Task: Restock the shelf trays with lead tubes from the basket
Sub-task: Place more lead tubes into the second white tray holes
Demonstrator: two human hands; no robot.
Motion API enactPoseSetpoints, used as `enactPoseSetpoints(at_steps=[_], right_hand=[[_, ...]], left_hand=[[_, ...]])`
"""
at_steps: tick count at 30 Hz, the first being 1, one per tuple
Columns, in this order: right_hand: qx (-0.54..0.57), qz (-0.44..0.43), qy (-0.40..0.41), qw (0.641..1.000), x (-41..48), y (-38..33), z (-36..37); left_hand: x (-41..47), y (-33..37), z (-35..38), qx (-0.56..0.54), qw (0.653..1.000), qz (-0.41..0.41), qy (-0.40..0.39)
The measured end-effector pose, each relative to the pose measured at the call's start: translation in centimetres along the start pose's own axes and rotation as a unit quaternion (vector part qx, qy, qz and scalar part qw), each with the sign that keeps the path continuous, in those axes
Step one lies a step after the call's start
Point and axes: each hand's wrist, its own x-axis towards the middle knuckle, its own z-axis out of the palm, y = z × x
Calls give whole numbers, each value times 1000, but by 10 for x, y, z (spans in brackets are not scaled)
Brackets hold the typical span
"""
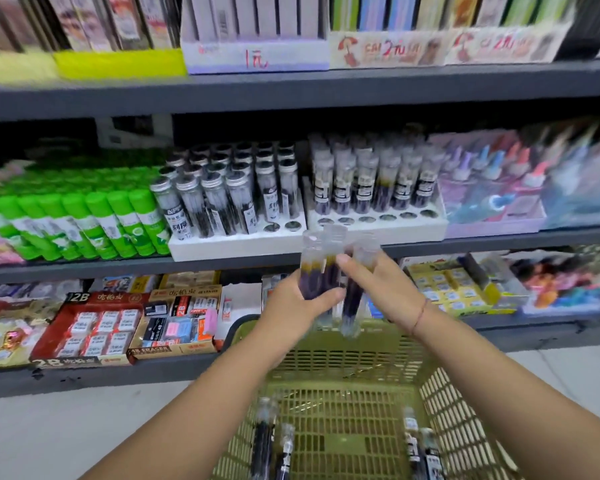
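Lead tubes (pixel 321 270): clear, purple-filled, yellow-banded

Bright, even shop light; soft, smeared picture.
Blur is heaviest at the right edge and upper left; the shelf (pixel 291 91) bows with wide-angle distortion, dark shadow beneath it.

The left grip (pixel 298 299) holds two clear lead tubes (pixel 321 268) upright. Just beside it, the right grip (pixel 381 289) holds a third tube (pixel 355 292), which is tilted. Both are above the far rim of the olive basket (pixel 361 344), where loose tubes (pixel 264 434) lie. On the shelf (pixel 84 266), the left tray (pixel 236 245) and right tray (pixel 378 232) show empty front holes.
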Motion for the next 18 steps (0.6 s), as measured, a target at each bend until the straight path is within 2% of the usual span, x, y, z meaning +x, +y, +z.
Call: enactPoseSetpoints(at_steps=[5,8,12,18], right_hand=[[-152,-32,107,982,30,-17,-63],[-177,-66,150,971,54,-29,-82],[-173,-120,142,967,80,-43,-70],[-241,-98,124,958,96,-45,-42]], left_hand=[[25,18,10,45,997,43,47],[35,14,15,67,995,59,55],[36,2,14,71,993,74,62],[43,-9,-4,80,993,64,62]])
